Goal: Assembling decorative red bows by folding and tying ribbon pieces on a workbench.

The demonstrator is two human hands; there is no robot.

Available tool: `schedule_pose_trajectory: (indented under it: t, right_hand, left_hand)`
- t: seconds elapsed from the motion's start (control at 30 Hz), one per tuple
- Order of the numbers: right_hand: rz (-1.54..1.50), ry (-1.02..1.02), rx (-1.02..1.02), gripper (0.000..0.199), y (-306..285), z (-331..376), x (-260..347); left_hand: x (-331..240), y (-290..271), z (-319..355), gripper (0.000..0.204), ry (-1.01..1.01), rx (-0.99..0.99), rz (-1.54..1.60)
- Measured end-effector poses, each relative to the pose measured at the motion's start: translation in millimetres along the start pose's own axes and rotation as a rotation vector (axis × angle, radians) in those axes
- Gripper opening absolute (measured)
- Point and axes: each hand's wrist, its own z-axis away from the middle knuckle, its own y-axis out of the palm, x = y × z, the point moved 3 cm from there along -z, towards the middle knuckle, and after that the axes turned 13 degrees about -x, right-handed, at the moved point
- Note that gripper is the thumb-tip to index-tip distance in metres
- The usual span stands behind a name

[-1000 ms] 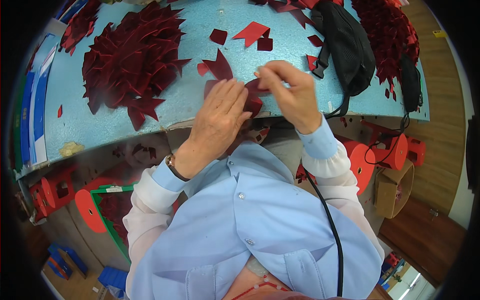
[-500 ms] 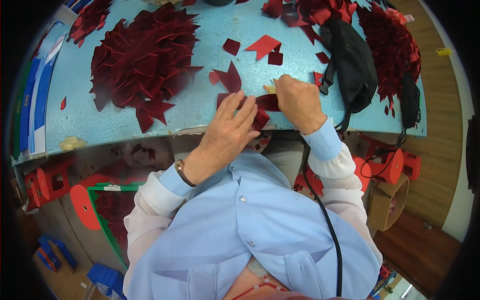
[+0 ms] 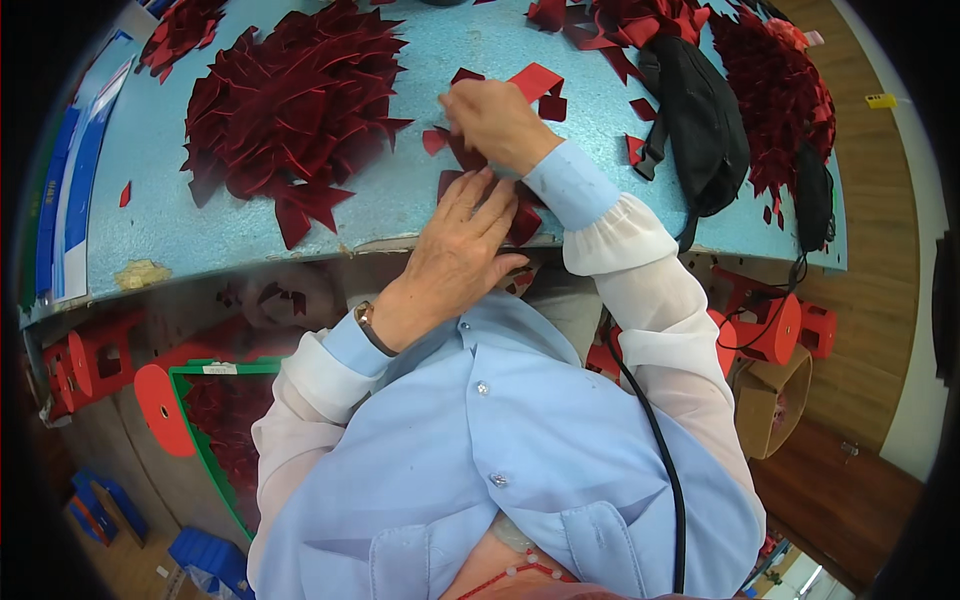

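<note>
Dark red cut pieces (image 3: 480, 175) lie on the blue table (image 3: 400, 200) — the left hand (image 3: 455, 255) presses them flat, fingers spread; the right hand (image 3: 495, 120) pinches one. A green crate (image 3: 215, 440) below holds more red pieces.

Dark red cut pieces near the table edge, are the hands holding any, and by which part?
The left hand presses flat on a dark red piece at the table edge. The right hand pinches another piece at its top. Exact finger contact is hidden.

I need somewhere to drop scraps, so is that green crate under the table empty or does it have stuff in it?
Not empty. The green crate under the table holds dark red cut pieces inside its rim.
</note>
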Motion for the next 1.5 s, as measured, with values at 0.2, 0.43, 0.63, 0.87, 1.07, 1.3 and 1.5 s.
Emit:
schedule_pose_trajectory:
  t: [0.2, 0.43, 0.63, 0.87, 1.07, 1.3, 1.5]
  right_hand:
    - [-0.476, 0.262, -0.245, 0.02, -71, 52, 0]
    - [-0.373, 0.113, -0.282, 0.014, -82, 126, 15]
    - [-0.041, 0.041, -0.323, 0.013, -59, 139, 11]
    - [0.044, 0.055, -0.345, 0.012, -47, 137, -1]
    - [0.129, 0.076, -0.353, 0.012, -44, 134, 2]
    - [0.165, 0.083, -0.321, 0.014, -44, 130, -2]
    - [0.164, 0.077, -0.37, 0.013, -44, 135, -3]
  left_hand:
    - [9, -18, -1, 0.037, -0.096, -0.091, 0.185]
    - [20, -36, -9, 0.02, -0.122, -0.267, 0.133]
    - [22, -9, -14, 0.016, -0.071, -0.13, 0.211]
    - [22, -2, -17, 0.017, -0.132, -0.106, 0.199]
    - [21, 4, -9, 0.018, -0.01, -0.082, 0.1]
    - [23, 3, -9, 0.02, 0.012, -0.013, 0.097]
    - [18, -4, -15, 0.021, -0.063, 0.078, 0.127]
